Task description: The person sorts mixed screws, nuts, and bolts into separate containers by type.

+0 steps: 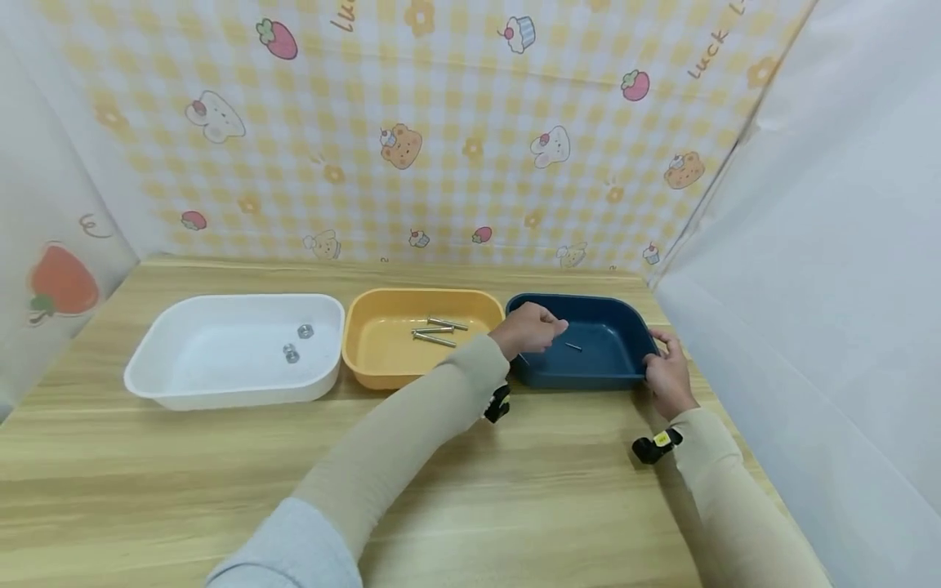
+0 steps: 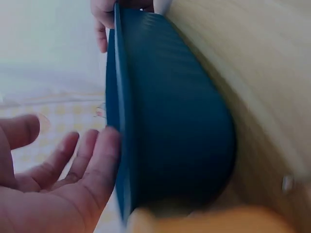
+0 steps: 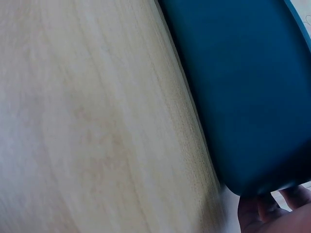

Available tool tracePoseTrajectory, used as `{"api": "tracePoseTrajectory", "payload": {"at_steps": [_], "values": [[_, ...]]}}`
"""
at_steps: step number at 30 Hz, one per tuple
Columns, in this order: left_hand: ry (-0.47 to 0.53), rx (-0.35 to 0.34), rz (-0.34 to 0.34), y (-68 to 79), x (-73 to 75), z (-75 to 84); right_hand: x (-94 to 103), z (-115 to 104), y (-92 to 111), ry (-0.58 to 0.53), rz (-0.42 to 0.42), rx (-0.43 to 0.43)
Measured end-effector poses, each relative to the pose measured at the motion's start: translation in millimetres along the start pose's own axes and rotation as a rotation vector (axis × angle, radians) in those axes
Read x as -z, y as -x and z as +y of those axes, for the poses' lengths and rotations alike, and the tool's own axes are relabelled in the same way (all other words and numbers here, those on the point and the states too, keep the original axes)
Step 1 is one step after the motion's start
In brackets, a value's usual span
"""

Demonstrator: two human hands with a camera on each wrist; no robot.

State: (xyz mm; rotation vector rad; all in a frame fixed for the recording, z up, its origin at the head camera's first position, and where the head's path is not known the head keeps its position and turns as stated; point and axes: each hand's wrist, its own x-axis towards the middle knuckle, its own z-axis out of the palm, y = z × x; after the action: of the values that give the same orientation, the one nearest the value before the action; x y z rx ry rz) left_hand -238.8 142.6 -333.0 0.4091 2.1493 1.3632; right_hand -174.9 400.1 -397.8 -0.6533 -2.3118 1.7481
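Note:
A dark blue plastic bin [image 1: 581,381] stands at the right end of the table, with small thin metal pieces [image 1: 573,347] lying in it. My left hand [image 1: 531,328] is over the bin's left part. In the left wrist view, that hand [image 2: 63,187] has its thumb apart and its fingers loosely bent beside the bin's rim [image 2: 125,97], with nothing between them. With fingers and thumb at the rim, my right hand [image 1: 671,380] grips the bin's right end. The right wrist view shows its fingers [image 3: 250,211] against the bin's end wall.
Left of the blue bin is a yellow bin [image 1: 378,381] with several long bolts [image 1: 434,339]. Farther left, a white bin [image 1: 235,398] holds several nuts [image 1: 305,331]. A patterned cloth [image 1: 441,163] hangs behind the wooden table [image 1: 515,490], and a white wall [image 1: 823,286] borders the right.

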Motion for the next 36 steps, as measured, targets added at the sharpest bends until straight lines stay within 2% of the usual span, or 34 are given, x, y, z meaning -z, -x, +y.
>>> {"api": "tracePoseTrajectory", "payload": {"at_steps": [6, 11, 16, 19, 22, 25, 29, 36], "values": [[-0.396, -0.188, -0.052, 28.5, 19.8, 2.4, -1.6, -2.1, -0.3, 0.002, 0.007, 0.004], [-0.609, -0.212, -0.112, 49.6, 23.2, -7.3, -1.3, -1.8, 1.6, -0.02, 0.004, -0.011], [-0.775, -0.216, -0.163, 67.8, 15.5, -26.6, -2.2, -1.3, 4.8, -0.025, -0.002, -0.02], [-0.861, -0.214, -0.182, 72.8, 8.8, -39.3, -1.6, -1.4, 6.0, -0.008, 0.0, -0.023], [-0.958, -0.247, -0.176, 74.8, 3.3, -51.1, 0.4, -1.9, 6.4, 0.009, 0.005, -0.021], [-1.076, -0.312, -0.135, 79.0, 0.6, -59.3, 1.0, -2.1, 6.6, 0.019, 0.011, -0.017], [-1.164, -0.348, -0.09, 84.5, 0.1, -65.5, -1.1, -1.8, 5.0, 0.029, 0.016, -0.018], [-1.173, -0.333, -0.105, 82.6, 1.5, -69.6, -2.1, -2.2, 4.0, 0.016, 0.032, -0.023]]}}
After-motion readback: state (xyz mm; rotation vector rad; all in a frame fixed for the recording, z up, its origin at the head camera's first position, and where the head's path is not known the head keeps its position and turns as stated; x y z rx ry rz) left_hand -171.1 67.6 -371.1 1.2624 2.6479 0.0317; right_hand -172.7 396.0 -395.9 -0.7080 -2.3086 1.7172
